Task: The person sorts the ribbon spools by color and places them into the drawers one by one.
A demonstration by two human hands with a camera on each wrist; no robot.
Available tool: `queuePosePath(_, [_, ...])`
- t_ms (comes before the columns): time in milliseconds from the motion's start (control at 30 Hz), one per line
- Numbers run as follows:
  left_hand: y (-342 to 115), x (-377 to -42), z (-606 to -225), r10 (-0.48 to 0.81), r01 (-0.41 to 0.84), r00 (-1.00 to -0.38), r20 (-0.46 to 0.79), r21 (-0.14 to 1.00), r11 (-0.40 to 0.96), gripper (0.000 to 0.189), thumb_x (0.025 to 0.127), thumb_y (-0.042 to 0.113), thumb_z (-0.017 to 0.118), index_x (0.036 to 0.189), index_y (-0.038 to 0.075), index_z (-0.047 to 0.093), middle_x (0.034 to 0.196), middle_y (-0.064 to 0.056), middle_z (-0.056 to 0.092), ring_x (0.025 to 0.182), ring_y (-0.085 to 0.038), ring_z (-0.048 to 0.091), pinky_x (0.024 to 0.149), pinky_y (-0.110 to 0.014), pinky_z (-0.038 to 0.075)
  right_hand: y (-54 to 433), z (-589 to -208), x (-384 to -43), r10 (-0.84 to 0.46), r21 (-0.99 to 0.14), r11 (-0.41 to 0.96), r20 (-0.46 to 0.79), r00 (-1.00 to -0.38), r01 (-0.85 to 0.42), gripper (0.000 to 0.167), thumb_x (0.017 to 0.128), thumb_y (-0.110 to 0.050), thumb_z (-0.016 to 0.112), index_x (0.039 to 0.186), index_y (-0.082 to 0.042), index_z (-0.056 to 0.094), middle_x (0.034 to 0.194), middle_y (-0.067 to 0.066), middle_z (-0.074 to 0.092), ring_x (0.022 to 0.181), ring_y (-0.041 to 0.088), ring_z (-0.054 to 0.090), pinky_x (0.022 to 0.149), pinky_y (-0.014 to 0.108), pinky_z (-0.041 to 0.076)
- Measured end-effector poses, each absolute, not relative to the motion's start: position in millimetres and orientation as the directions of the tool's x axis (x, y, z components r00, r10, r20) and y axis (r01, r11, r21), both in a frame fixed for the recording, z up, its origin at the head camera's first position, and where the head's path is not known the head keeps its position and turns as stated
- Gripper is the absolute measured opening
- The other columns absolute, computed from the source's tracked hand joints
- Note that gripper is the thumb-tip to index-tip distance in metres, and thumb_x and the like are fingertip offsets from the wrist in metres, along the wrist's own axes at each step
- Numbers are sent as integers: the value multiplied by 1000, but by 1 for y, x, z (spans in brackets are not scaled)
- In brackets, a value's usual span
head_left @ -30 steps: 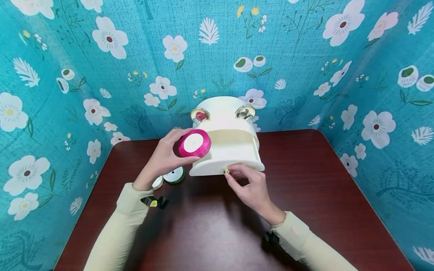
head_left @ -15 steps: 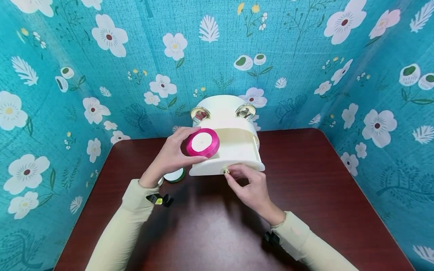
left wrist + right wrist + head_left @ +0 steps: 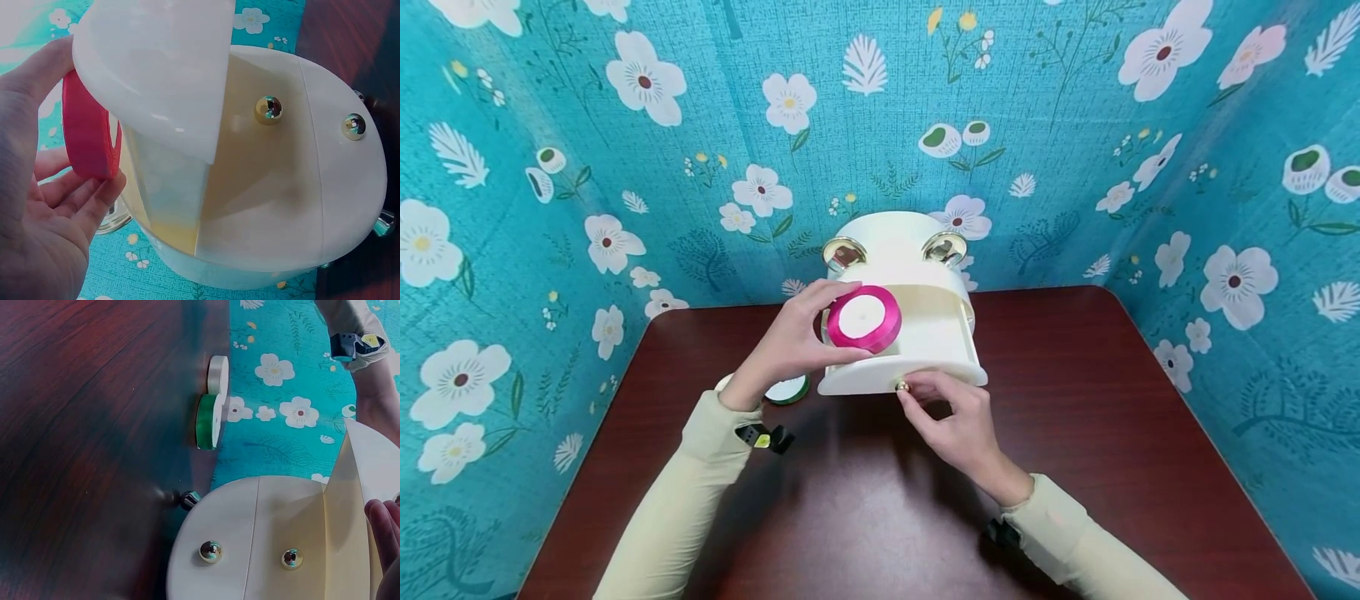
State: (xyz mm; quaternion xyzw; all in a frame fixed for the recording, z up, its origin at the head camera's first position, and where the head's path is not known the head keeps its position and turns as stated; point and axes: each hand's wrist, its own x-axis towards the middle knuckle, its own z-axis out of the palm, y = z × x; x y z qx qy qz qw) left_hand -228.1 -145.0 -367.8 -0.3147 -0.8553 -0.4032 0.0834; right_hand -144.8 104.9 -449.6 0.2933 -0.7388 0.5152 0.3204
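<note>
My left hand (image 3: 797, 337) grips a roll of pink ribbon (image 3: 863, 321) by its edge, thumb below and fingers above. The roll overlaps the left part of a pulled-out drawer (image 3: 936, 325) in the head view; its white core faces up. In the left wrist view the ribbon roll (image 3: 90, 134) shows beside the drawer's front panel (image 3: 156, 69). My right hand (image 3: 955, 421) pinches the small gold knob (image 3: 902, 386) on that panel. The drawer belongs to a cream, rounded cabinet (image 3: 891, 237) with more gold knobs on lower drawers.
A green ribbon roll (image 3: 206, 422) and a white ribbon roll (image 3: 217, 378) stand on the dark red-brown table (image 3: 1075, 417), left of the cabinet. Two shiny round fittings (image 3: 945, 248) project from the cabinet's top. Blue flowered cloth (image 3: 880, 125) walls off the back and sides.
My left hand has carried the pink ribbon roll to the right, further over the drawer. The right hand keeps its pinch on the knob, nearly still.
</note>
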Motion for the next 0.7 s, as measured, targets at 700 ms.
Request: queuePosePath(700, [-130, -237, -380, 567, 605, -768, 299, 631, 486, 91, 71, 41, 94, 151, 23, 55, 148, 1, 59, 135, -19, 53, 99, -46, 58, 105, -453, -142, -100, -520, 292, 818, -567, -802, 31, 72, 7, 85, 99, -6, 77, 86, 7, 78, 71, 14, 76, 71, 20, 62])
